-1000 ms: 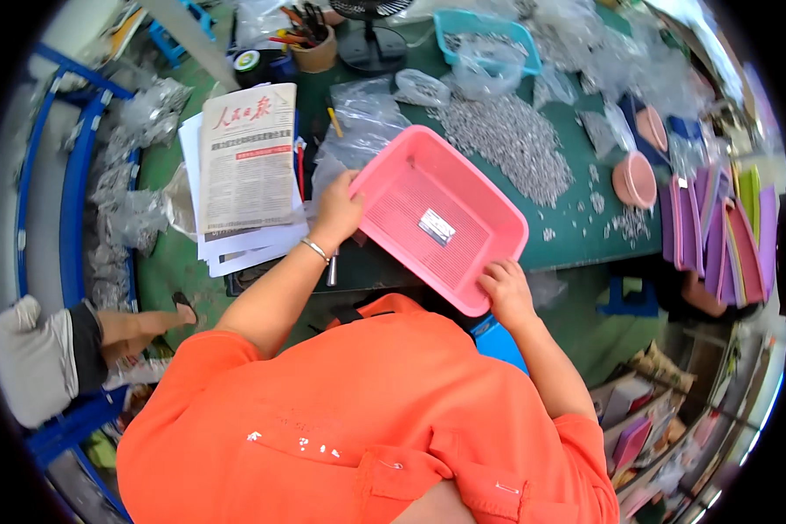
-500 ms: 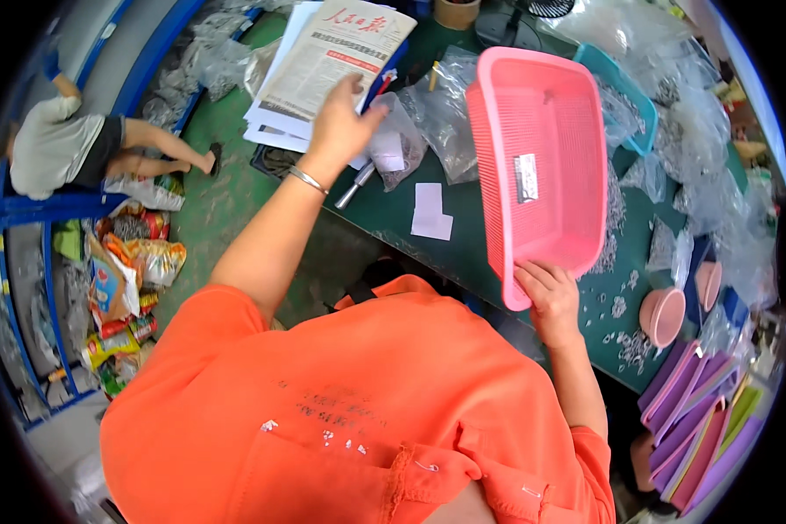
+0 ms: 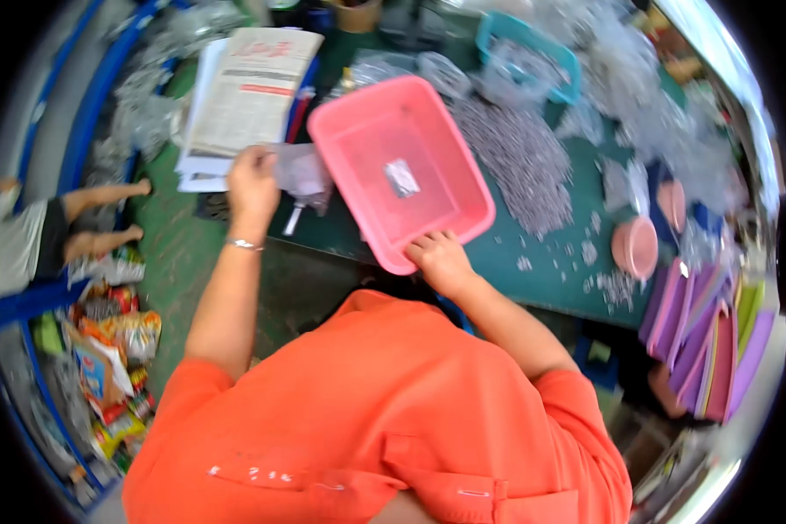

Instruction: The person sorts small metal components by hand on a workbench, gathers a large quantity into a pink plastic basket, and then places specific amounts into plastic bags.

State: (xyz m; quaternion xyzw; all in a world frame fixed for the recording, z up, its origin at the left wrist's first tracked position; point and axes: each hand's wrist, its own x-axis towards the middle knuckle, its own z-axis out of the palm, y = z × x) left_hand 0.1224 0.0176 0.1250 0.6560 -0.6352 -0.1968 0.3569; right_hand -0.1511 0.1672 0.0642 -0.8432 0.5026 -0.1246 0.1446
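Note:
My right hand grips the near rim of a pink plastic basket, its fingers over the edge. The basket sits low at the table's front, its inside facing up. A small white and silver label or packet lies on its bottom. Left of the basket, my left hand has its fingers closed on the edge of a clear plastic bag with pale paper in it; blur softens the fingertips. Just beyond that hand a newspaper rests on white sheets. Below the bag a tool's pale handle pokes out.
On the green table, a heap of small metal pieces spreads right of the basket. Behind it stands a teal basket with a plastic bag. Pink cups and purple bins are at right. A person is at far left.
The pink basket has come down from a steep tilt to a flatter position, moving left over the loose white papers. My left hand has gone from spread fingers to closed on the bag. The view has shifted.

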